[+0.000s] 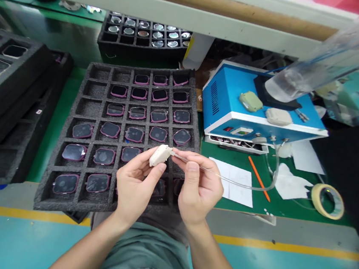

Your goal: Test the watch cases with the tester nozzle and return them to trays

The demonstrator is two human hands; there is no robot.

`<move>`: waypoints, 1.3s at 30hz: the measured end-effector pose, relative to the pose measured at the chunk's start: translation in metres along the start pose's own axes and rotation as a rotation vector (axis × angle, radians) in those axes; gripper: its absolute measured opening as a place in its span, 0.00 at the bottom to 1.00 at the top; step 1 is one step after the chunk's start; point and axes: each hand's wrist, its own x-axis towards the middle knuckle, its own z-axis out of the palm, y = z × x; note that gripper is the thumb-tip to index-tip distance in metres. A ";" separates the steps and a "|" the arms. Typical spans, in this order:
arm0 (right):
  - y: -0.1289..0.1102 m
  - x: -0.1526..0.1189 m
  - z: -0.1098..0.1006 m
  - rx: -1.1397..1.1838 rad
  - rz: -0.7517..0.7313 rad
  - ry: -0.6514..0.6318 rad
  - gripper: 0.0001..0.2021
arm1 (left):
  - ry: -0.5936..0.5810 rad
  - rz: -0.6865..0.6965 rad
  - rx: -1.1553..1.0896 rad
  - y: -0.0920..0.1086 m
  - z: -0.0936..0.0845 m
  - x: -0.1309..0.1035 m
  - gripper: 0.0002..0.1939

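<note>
Between the fingers and thumb of my left hand [137, 185] is a small cream-coloured watch case [160, 155], held tilted above the foam tray. My right hand [198, 185] pinches the end of a clear thin tube [241, 185], whose tip meets the right edge of the case. From there the tube curves right and up to the front of a blue machine [228, 92]. Beneath my hands lies a dark grey foam tray [79, 141], where many compartments hold purple-framed watch cases [104, 156] with dark screens. My hands cover some compartments near the tray's front.
On the machine sit a greenish case [250, 101], a whitish case [279, 116] and a tilted clear cylinder [301, 79]. White paper [235, 181], an orange stick [259, 179] and a tape roll [327, 201] lie at right. More foam trays [9, 104] are stacked left; a shelf edge [179, 10] crosses above.
</note>
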 end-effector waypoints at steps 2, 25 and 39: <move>0.000 0.000 0.000 0.006 -0.004 -0.001 0.05 | -0.001 -0.002 0.002 -0.001 0.000 0.000 0.17; 0.000 0.000 0.001 -0.009 0.008 0.025 0.03 | 0.015 -0.024 0.026 -0.001 -0.001 -0.002 0.18; 0.000 0.001 0.001 0.008 0.019 0.011 0.03 | 0.021 -0.027 0.082 0.000 -0.001 -0.002 0.18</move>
